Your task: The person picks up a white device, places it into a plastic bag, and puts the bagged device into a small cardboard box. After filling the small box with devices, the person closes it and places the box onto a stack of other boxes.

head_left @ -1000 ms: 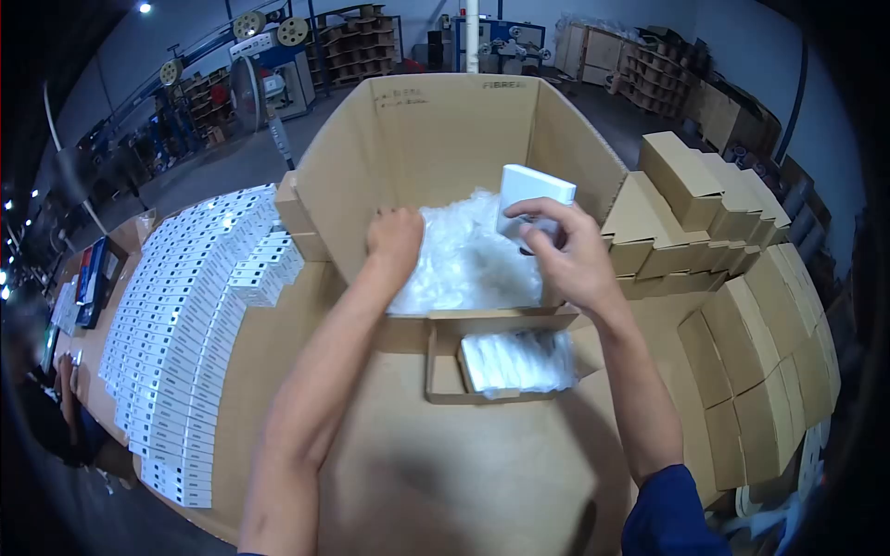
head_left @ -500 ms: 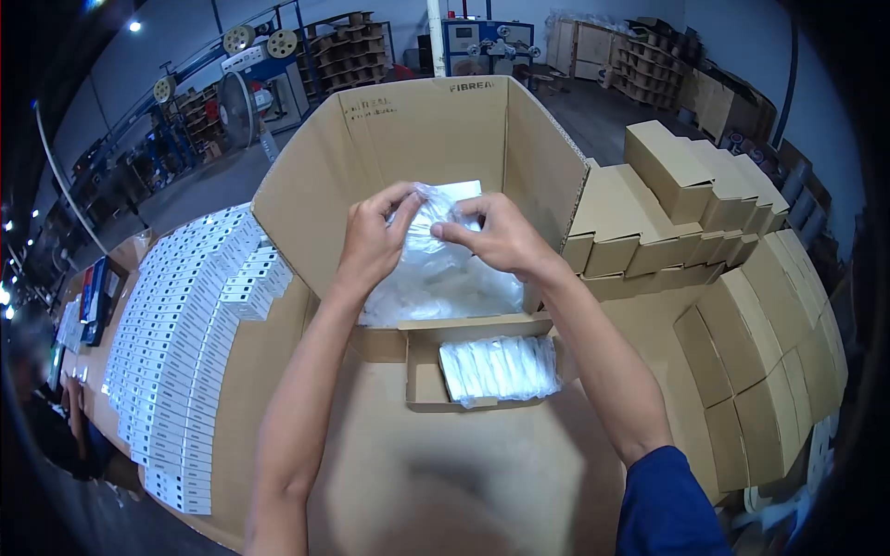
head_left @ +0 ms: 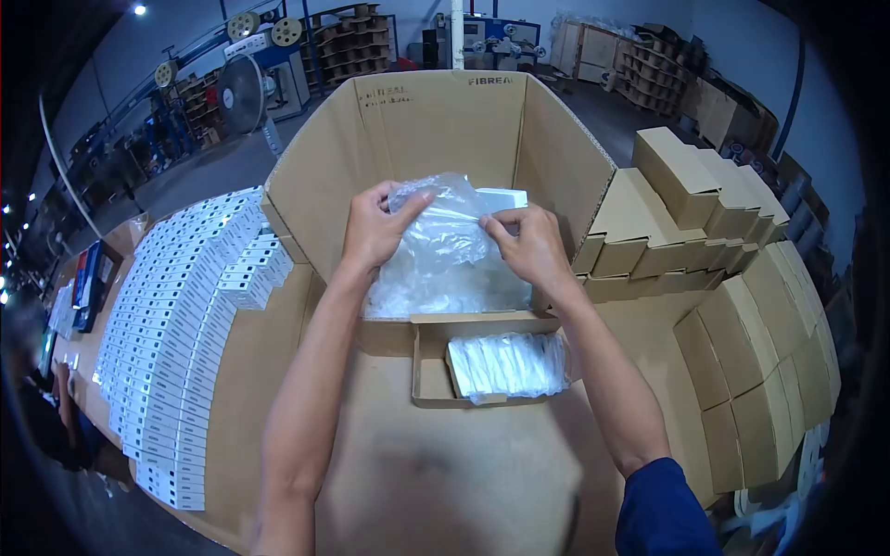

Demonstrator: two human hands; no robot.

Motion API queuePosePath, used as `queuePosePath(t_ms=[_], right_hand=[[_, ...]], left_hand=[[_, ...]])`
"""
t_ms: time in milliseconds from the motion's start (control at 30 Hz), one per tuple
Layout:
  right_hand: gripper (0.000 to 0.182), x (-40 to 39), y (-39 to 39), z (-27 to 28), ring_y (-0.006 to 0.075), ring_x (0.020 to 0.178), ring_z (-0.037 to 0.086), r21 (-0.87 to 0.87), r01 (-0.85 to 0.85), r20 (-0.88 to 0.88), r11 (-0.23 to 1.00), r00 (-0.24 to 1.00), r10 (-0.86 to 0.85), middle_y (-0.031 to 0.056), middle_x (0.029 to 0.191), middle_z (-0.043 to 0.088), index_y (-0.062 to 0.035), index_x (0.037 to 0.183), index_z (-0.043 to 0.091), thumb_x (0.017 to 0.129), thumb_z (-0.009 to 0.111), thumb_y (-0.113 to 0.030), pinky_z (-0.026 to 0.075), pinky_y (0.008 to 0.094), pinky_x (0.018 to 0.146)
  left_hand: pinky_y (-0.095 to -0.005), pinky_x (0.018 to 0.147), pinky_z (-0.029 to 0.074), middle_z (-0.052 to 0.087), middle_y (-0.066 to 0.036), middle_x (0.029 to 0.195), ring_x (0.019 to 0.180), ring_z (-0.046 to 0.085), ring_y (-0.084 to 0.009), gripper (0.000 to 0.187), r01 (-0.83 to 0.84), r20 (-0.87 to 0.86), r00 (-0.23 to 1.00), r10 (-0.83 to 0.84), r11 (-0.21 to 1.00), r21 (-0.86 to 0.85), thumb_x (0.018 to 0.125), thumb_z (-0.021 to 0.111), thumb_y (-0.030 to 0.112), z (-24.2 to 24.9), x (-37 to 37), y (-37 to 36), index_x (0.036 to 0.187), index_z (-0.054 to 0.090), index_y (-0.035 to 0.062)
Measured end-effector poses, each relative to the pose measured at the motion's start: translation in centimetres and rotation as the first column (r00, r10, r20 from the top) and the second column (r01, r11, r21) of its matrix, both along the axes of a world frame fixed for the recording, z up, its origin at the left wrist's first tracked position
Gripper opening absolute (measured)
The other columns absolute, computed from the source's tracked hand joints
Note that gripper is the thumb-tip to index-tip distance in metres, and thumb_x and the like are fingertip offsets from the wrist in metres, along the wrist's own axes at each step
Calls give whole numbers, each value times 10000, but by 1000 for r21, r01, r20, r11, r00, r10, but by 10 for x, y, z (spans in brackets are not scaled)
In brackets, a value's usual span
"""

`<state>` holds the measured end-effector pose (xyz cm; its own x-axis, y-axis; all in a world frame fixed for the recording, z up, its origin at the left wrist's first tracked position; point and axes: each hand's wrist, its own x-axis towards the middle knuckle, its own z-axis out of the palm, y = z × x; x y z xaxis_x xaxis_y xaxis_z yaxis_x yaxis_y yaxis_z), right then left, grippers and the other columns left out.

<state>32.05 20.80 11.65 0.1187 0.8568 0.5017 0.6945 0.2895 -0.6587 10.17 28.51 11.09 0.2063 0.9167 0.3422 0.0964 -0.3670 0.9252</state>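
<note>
Head view: left hand (head_left: 374,228) and right hand (head_left: 532,245) clamp fingers on crinkly plastic bag (head_left: 449,222).

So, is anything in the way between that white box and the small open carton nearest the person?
Yes: loose clear plastic lies between the white box and the small carton, and then comes the carton's far wall. The left hand also holds clear film right beside the box.

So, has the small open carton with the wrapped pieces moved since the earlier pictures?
No. The small open carton still sits at the near side of the large open carton, with no clear shift.
</note>
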Motion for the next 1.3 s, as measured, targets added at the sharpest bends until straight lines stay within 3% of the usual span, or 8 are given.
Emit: queuePosePath(t_ms=[167, 300, 433, 633, 733, 1100, 1200, 1300], right_hand=[[225, -16, -18, 14, 343, 895, 698, 14, 50, -76, 999, 996, -49, 221, 891, 733, -11, 929, 801, 895, 755, -229, 537, 416, 833], [254, -29, -47, 19, 302, 884, 681, 96, -53, -162, 994, 984, 68, 197, 939, 731, -3, 928, 798, 881, 790, -252, 534, 399, 820], [318, -42, -87, 29, 219, 806, 623, 172, -104, -275, 980, 950, 149, 155, 797, 727, -17, 905, 807, 955, 737, -323, 496, 378, 897], [347, -69, -177, 5, 214, 904, 622, 112, -220, -563, 969, 790, 244, 134, 960, 705, 10, 867, 787, 979, 730, -313, 464, 377, 982], [276, -78, -245, -19, 213, 917, 636, -66, -297, -443, 953, 864, 239, 151, 1071, 670, 27, 915, 768, 923, 800, -247, 500, 352, 885], [236, -90, -355, -103, 150, 803, 558, -108, -130, -578, 986, 815, 44, 76, 994, 591, 2, 902, 764, 987, 727, -215, 438, 283, 671], [247, -92, -365, -106, 150, 800, 553, -158, -122, -550, 980, 835, 15, 85, 981, 586, 6, 879, 756, 985, 729, -215, 432, 288, 661], [256, -97, -369, -104, 163, 802, 561, -152, -93, -528, 984, 849, -1, 103, 969, 584, 21, 867, 746, 975, 738, -211, 437, 293, 662]], left_hand=[[-277, 738, 590, 706, -61, 1030, 903, 688, -112, 310, 188, 563, 826, -14, 950, -251, 1067, 598, 255, -2, 17, -38, 1226, 618, -10], [-242, 688, 543, 671, -28, 963, 823, 642, -62, 268, -139, 138, 980, 145, 989, -51, 1095, 538, 258, 7, 10, -86, 1190, 624, 23], [-237, 681, 470, 665, -19, 953, 797, 564, -40, 265, -113, 377, 925, 48, 982, 152, 1088, 546, 219, 10, 14, -143, 1187, 635, -9], [-218, 682, 410, 551, 40, 860, 770, 476, -29, 213, -164, 527, 838, 139, 986, 0, 1110, 496, 217, -15, 4, -239, 1025, 579, 40], [-222, 652, 385, 504, 52, 801, 730, 431, -28, 271, -290, 536, 809, 242, 957, 6, 1116, 472, 211, -35, 1, -278, 906, 544, 57], [-276, 610, 384, 511, -4, 759, 691, 454, -80, 272, -277, 178, 927, 330, 923, -268, 1075, 565, 200, -109, -52, -397, 866, 573, 26], [-339, 709, 460, 601, -85, 926, 795, 562, -168, 95, -532, 44, 846, 532, 847, -6, 962, 705, 95, -96, -41, -408, 1014, 668, 25], [-343, 781, 498, 600, -141, 1074, 928, 592, -213, 270, -449, -195, 741, 642, 690, 567, 843, 780, -22, -79, -56, -420, 1093, 689, 21]])
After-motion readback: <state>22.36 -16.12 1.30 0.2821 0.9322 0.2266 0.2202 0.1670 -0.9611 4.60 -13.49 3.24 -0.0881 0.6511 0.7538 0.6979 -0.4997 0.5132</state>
